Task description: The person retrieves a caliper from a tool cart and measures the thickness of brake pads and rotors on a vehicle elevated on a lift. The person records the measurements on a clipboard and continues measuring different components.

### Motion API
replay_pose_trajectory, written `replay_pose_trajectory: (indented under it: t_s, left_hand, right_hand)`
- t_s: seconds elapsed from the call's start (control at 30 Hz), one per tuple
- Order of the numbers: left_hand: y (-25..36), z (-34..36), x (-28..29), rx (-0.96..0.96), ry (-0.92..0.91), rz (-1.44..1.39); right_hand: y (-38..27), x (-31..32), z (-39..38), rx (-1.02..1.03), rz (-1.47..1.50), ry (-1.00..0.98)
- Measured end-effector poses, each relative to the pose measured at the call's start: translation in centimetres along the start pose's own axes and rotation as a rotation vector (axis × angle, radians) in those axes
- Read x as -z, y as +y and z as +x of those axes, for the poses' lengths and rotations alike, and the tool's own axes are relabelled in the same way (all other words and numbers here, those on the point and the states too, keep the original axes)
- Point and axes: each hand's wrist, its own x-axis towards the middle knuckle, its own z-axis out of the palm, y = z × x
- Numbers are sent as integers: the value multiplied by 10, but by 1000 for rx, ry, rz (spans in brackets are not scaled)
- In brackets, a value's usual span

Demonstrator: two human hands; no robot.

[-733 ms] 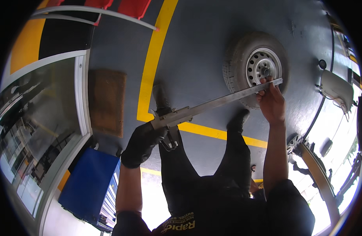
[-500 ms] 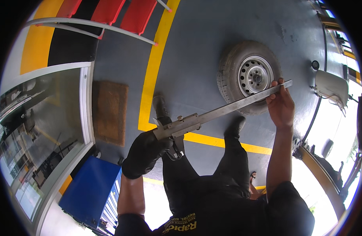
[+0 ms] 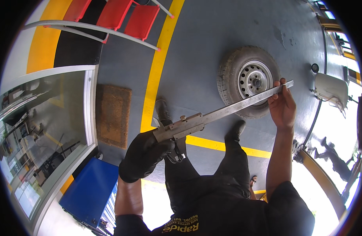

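Note:
A long metal vernier caliper (image 3: pixel 228 109) slants across the view, its jaw end low on the left and its bar end higher on the right. My left hand (image 3: pixel 146 156), in a black glove, grips the jaw end; its fingers wrap the metal there. At the far tip of the bar my bare right hand (image 3: pixel 282 103) pinches it between thumb and fingers. Below the bar, on the floor, lies a wheel (image 3: pixel 249 82) with a silver steel rim and black tyre. The bar and my right hand hide part of its lower right side.
Red chairs (image 3: pixel 141 21) on a white metal frame stand at the upper left. A brown mat (image 3: pixel 113 117) lies beside the glass door (image 3: pixel 43 114), with a blue cabinet (image 3: pixel 88 192) below it. A yellow line (image 3: pixel 155 74) crosses the grey floor. At right is a pale tank on wheels (image 3: pixel 331 87).
The view has shifted slightly, so the chairs, mat and wheel sit a little lower. Both hands keep their hold on the caliper, which has barely moved.

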Motion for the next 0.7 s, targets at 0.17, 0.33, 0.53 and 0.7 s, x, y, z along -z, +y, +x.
replay_pose_trajectory:
  t_s: [0.17,0.33,0.53,0.7]
  left_hand:
    - [-1,0,2,13,-19,-13]
    - [-10,-1,4,-144,23,88]
    - [-12,-10,29,-203,47,376]
    - [-21,-12,40,-216,117,147]
  right_hand:
    - [-3,0,3,2,-2,-5]
    - [-4,0,8,-8,-39,21]
    - [5,-15,14,-21,14,16]
    - [23,-36,31,-68,-86,185]
